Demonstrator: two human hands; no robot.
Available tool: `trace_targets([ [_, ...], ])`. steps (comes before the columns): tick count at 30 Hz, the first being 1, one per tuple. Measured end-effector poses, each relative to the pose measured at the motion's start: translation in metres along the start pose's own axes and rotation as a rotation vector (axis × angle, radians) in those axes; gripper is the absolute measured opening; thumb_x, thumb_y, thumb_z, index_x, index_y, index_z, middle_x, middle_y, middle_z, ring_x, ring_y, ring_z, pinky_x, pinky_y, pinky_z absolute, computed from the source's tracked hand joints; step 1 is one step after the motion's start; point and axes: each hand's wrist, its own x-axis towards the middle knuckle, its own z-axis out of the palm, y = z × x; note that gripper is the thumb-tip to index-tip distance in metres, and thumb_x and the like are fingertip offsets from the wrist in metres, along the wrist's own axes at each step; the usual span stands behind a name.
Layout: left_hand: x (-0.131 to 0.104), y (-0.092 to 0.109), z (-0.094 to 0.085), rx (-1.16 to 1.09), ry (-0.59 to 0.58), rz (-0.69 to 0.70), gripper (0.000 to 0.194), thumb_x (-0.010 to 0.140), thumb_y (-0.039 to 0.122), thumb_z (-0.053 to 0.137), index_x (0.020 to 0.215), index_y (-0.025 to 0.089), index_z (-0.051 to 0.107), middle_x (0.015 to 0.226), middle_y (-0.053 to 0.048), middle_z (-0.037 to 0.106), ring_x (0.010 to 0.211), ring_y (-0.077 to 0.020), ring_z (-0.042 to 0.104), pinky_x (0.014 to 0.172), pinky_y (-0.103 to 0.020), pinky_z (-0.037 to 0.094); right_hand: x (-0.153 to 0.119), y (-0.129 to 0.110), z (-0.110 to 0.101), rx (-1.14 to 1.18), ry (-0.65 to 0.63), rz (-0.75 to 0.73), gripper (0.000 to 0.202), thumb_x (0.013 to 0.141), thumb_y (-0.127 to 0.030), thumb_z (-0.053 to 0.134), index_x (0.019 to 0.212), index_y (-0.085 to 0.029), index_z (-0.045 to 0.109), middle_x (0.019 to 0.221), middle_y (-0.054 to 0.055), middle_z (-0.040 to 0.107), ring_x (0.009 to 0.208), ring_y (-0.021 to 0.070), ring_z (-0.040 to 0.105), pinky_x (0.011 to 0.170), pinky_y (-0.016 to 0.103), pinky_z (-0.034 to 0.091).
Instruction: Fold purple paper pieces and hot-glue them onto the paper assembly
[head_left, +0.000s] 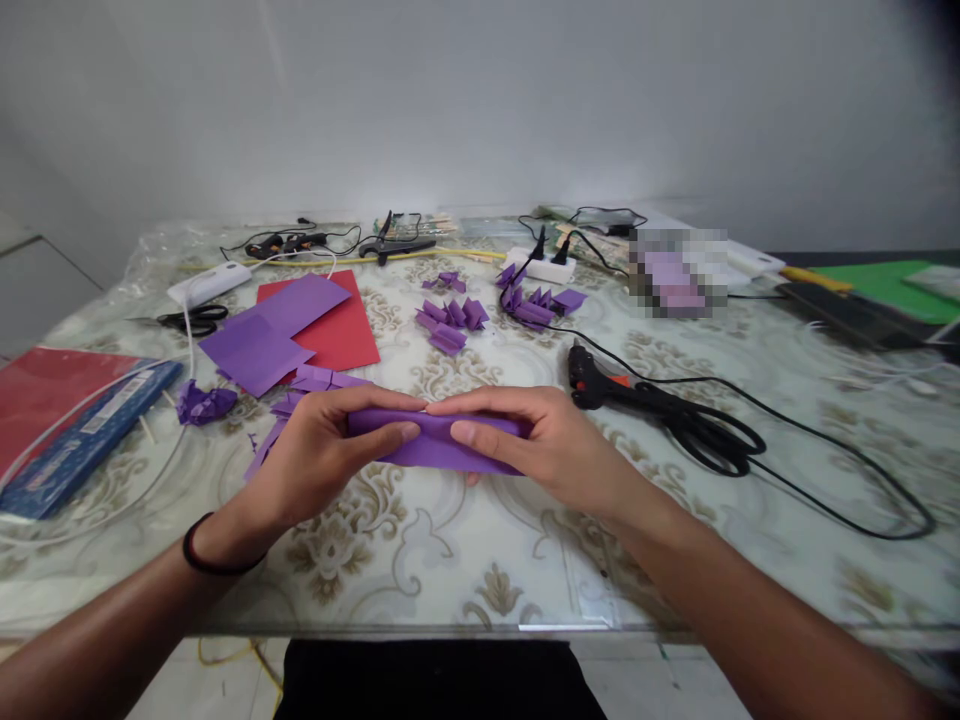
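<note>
A folded strip of purple paper [439, 446] is held level above the table's front half, between both hands. My left hand [334, 440] pinches its left part, thumb on the near face and fingers along the top edge. My right hand [540, 440] grips the right part in the same way, and the fingertips of the two hands nearly meet at the top. Purple sheets [259, 350] lie over a red sheet [352, 320] behind my left hand. Folded purple pieces [454, 318] stand farther back, with more beside them [536, 305]. Crumpled purple paper [205, 402] rests at the left.
A black glue gun [592, 378] with a coiled cable lies right of my right hand. White power strips [540, 265], scissors [199, 318], pliers [394, 245] and a blurred-out item [675, 275] are farther back. A red and blue packet [97, 420] is at the left on the patterned table [480, 590].
</note>
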Motion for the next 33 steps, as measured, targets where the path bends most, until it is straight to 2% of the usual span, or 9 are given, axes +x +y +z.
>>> trace_targets([
  [9, 0.0003, -0.0024, -0.0035, 0.051, 0.002, 0.025, 0.016, 0.089, 0.032, 0.084, 0.103, 0.025, 0.086, 0.103, -0.004, 0.085, 0.093, -0.0218, 0.079, 0.084, -0.029, 0.063, 0.0006, 0.0033, 0.0005, -0.051, 0.055, -0.005, 0.022, 0.096, -0.037, 0.077, 0.114, -0.029, 0.086, 0.114, 0.002, 0.084, 0.106, 0.0245, 0.078, 0.097, 0.037, 0.06],
  [16, -0.0006, -0.0026, -0.0034, 0.019, 0.019, 0.028, 0.016, 0.087, 0.028, 0.086, 0.103, 0.026, 0.087, 0.105, -0.003, 0.086, 0.096, -0.0204, 0.079, 0.085, -0.027, 0.063, 0.0007, 0.0031, -0.0004, -0.06, 0.061, 0.0, 0.021, 0.094, -0.037, 0.079, 0.113, -0.03, 0.086, 0.113, 0.002, 0.085, 0.106, 0.0245, 0.078, 0.096, 0.037, 0.06],
  [25, 0.0012, 0.0008, -0.0061, 0.032, 0.005, 0.045, 0.01, 0.088, 0.025, 0.083, 0.096, 0.024, 0.087, 0.094, -0.004, 0.085, 0.085, -0.0196, 0.078, 0.075, -0.026, 0.063, -0.0008, 0.0014, -0.0017, -0.126, 0.064, -0.048, 0.02, 0.095, -0.034, 0.078, 0.113, -0.03, 0.086, 0.11, 0.002, 0.085, 0.1, 0.0243, 0.078, 0.095, 0.037, 0.061],
  [29, 0.0019, -0.001, -0.0083, -0.024, -0.136, -0.03, 0.007, 0.087, 0.027, 0.083, 0.092, 0.023, 0.082, 0.085, -0.001, 0.083, 0.076, -0.0162, 0.076, 0.065, -0.02, 0.058, -0.0003, -0.0015, -0.0002, -0.165, 0.038, -0.054, 0.016, 0.092, -0.027, 0.079, 0.105, -0.029, 0.087, 0.102, 0.001, 0.086, 0.091, 0.0219, 0.079, 0.088, 0.034, 0.061],
  [33, 0.0007, -0.0033, -0.0078, 0.003, -0.274, -0.119, 0.011, 0.091, 0.032, 0.079, 0.097, 0.023, 0.081, 0.087, -0.001, 0.083, 0.077, -0.0163, 0.076, 0.064, -0.02, 0.055, 0.0004, -0.0023, 0.0017, -0.154, -0.013, -0.042, 0.016, 0.091, -0.026, 0.079, 0.104, -0.029, 0.088, 0.099, 0.0, 0.086, 0.089, 0.0206, 0.079, 0.085, 0.031, 0.061],
])
